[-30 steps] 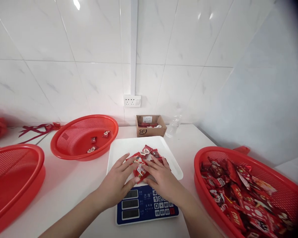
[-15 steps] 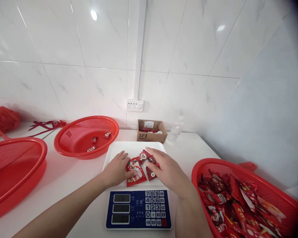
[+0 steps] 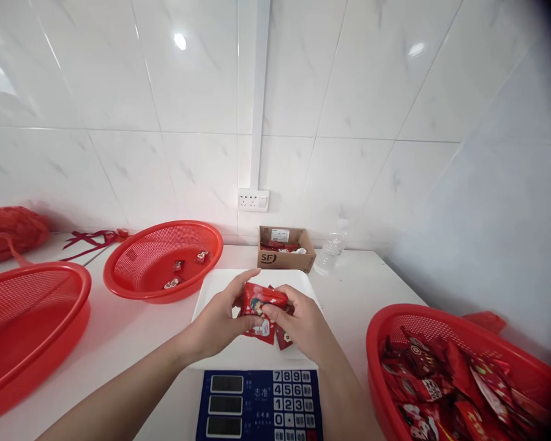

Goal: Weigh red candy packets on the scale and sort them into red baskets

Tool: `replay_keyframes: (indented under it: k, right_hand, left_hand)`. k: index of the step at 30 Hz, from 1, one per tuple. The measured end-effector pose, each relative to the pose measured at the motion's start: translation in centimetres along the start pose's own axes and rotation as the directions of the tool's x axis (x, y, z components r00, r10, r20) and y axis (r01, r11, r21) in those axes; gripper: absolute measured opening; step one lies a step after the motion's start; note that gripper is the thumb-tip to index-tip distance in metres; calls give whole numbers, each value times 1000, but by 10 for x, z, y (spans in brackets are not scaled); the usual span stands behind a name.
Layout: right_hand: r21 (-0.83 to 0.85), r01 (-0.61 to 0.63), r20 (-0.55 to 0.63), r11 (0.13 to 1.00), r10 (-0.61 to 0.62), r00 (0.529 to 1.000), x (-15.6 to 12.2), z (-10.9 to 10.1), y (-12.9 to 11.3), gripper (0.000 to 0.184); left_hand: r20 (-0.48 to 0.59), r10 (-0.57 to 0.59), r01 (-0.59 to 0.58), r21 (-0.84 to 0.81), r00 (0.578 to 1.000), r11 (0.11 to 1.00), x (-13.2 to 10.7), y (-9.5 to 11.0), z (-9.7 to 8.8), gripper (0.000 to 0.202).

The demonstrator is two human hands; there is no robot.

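Over the white weighing pan [image 3: 215, 288] of a digital scale, both hands grip a small bunch of red candy packets [image 3: 264, 300]. My left hand [image 3: 220, 315] has its fingers behind the bunch and its thumb across the front at the lower left. From the right, my right hand [image 3: 303, 315] pinches the same bunch, thumb in front. The front packet is bright red with a printed cartoon figure. A darker red packet [image 3: 283, 338] shows below, beside the right thumb. The scale's blue keypad panel [image 3: 259, 404] faces me, its displays dark.
Right of the scale, a red basket [image 3: 376, 343] holds many red packets. A red basket [image 3: 119, 285] at back left contains a few small packets; another red basket [image 3: 85, 294] stands nearer. Behind the scale are a cardboard box [image 3: 284, 260] with packets and a clear plastic bottle [image 3: 333, 248].
The packets that lay on the pan are now gathered and lifted between both hands. My hands have closed around them and come nearer together. The view has tilted slightly up.
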State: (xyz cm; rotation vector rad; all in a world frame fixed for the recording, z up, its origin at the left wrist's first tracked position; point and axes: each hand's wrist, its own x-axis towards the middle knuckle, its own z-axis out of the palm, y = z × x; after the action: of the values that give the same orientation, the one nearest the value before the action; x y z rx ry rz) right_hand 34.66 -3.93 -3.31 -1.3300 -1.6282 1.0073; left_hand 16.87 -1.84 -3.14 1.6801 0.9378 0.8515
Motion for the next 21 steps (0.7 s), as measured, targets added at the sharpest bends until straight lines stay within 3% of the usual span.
replay_keyframes:
  k: [4, 8, 14, 17, 21]
  right_hand:
    - [302, -4, -147, 953, 51, 988, 6, 4, 8, 30]
    - [500, 4, -94, 866, 50, 994, 9, 7, 13, 33]
    - [325, 26, -5, 945, -26, 1000, 8, 6, 14, 34]
    - [256, 49, -37, 966, -41, 998, 7, 8, 13, 33]
    - [234, 40, -120, 972, -12, 993, 7, 12, 13, 35]
  left_hand:
    - [-50, -1, -6, -137, 999, 991, 2, -2, 3, 59]
    - [-84, -76, 54, -232, 994, 971, 0, -2, 4, 39]
    - [-112, -74, 36, -307, 991, 951, -5, 1, -1, 34]
    - [-114, -63, 25, -306, 991, 952, -5, 1, -1, 35]
    - [-8, -65, 63, -188, 998, 980, -7, -1, 2, 38]
